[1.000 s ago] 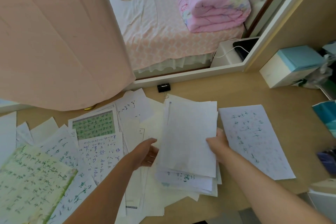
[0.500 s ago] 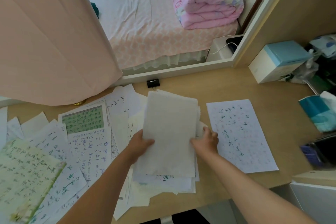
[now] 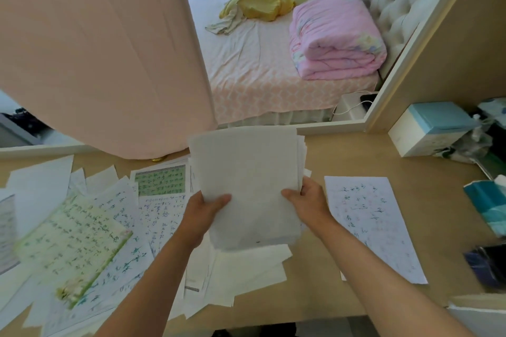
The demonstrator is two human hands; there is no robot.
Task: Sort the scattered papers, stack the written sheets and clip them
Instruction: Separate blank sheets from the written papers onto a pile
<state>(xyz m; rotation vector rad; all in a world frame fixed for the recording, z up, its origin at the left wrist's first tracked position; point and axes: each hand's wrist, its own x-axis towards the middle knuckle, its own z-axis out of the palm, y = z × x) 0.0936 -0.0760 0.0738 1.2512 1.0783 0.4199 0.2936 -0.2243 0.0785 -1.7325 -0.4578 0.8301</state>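
Observation:
A squared-up stack of sheets (image 3: 246, 178) is lifted upright above the desk, its pale back facing me. My left hand (image 3: 204, 209) grips its left edge with the thumb on the front. At the right edge, my right hand (image 3: 308, 200) grips it the same way. Several written sheets (image 3: 115, 216) lie scattered to the left, one green-bordered (image 3: 74, 243) and one with a green grid (image 3: 160, 180). Blank white sheets (image 3: 246, 273) lie under the raised stack. A single written sheet (image 3: 369, 224) lies to the right. The binder clip is hidden behind the stack.
A pink curtain (image 3: 95, 49) hangs over the desk's back left. A white and blue box (image 3: 430, 128) stands at the back right, with a teal tissue pack (image 3: 487, 205) and dark items near the right edge. A bed lies beyond the desk's (image 3: 342, 150) back edge.
Both hands have raised the stack off the desk and tilted it upright, its edges now squared. The view tilted up, and the stack now covers the binder clip.

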